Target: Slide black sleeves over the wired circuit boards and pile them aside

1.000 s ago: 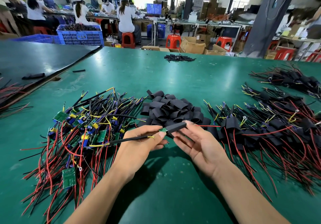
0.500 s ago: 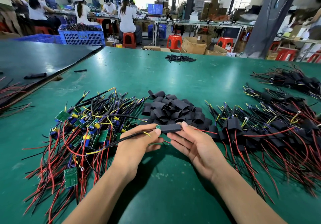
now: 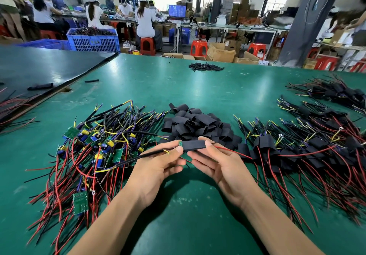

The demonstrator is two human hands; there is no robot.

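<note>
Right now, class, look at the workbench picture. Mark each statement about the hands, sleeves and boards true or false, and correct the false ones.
1. The left hand and right hand both hold one black sleeve. True.
2. The pile of empty sleeves lies left of the bare circuit boards. False: the empty sleeves lie to the right of the bare circuit boards, just beyond the hands.
3. A green board corner shows at the held sleeve's left end. True.
4. The sleeved boards are piled on the person's left. False: the sleeved boards lie on the right.
5. A red wire leaves the sleeve's right end. True.
</note>
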